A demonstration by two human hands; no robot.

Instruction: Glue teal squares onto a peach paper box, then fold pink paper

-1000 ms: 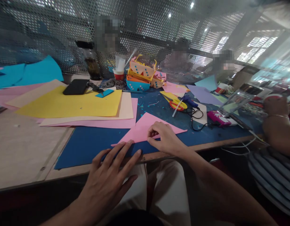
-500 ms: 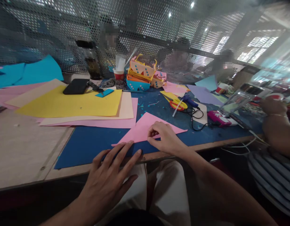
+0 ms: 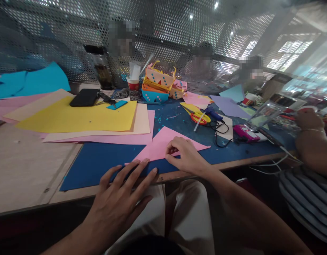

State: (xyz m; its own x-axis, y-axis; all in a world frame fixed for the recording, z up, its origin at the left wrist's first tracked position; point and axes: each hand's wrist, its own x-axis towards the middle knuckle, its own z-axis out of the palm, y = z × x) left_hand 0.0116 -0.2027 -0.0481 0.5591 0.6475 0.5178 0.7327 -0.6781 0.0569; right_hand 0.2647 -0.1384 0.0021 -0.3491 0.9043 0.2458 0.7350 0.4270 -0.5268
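A folded sheet of pink paper (image 3: 155, 147) lies as a triangle on the blue mat, its long edge towards me. My right hand (image 3: 184, 156) rests over its middle, with curled fingers and the thumb closed together at the long edge. My left hand (image 3: 123, 194) is spread open, palm down. Its fingertips touch the paper's left corner and the mat near the table's front edge. Part of the triangle is hidden under my right hand.
Yellow paper (image 3: 107, 118) tops a stack on the left, under a black phone (image 3: 85, 97). Behind stand a paper cup (image 3: 133, 84) and decorated paper baskets (image 3: 158, 83). Orange scissors (image 3: 198, 119), a blue glue gun (image 3: 214, 114) and its cord lie right. Another person's arm (image 3: 312, 141) is far right.
My left hand has slid slightly left and its fingertips have shifted a little along the paper's corner. My right hand and the pink paper look nearly unchanged.
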